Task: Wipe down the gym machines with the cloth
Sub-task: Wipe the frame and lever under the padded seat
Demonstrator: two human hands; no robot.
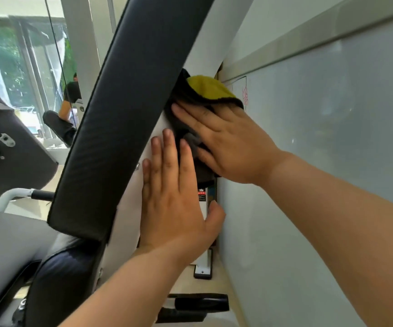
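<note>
A dark grey cloth with a yellow inner side (pixel 206 90) lies pressed against the white frame (pixel 164 128) of a gym machine, behind its long black back pad (pixel 124 109). My right hand (pixel 228 145) lies flat on the cloth, fingers spread, holding it to the frame. Just below, my left hand (pixel 176 199) rests flat on the same white frame, fingers together and thumb hooked round its right edge. It holds nothing. A label on the frame is partly hidden by my left hand.
A pale wall panel (pixel 320 138) stands close on the right, leaving a narrow gap beside the machine. A black seat pad (pixel 56 274) sits bottom left, another padded machine (pixel 6 142) is at left. A seated person (pixel 70 107) is by the far windows. Black feet (pixel 202 303) rest on the floor.
</note>
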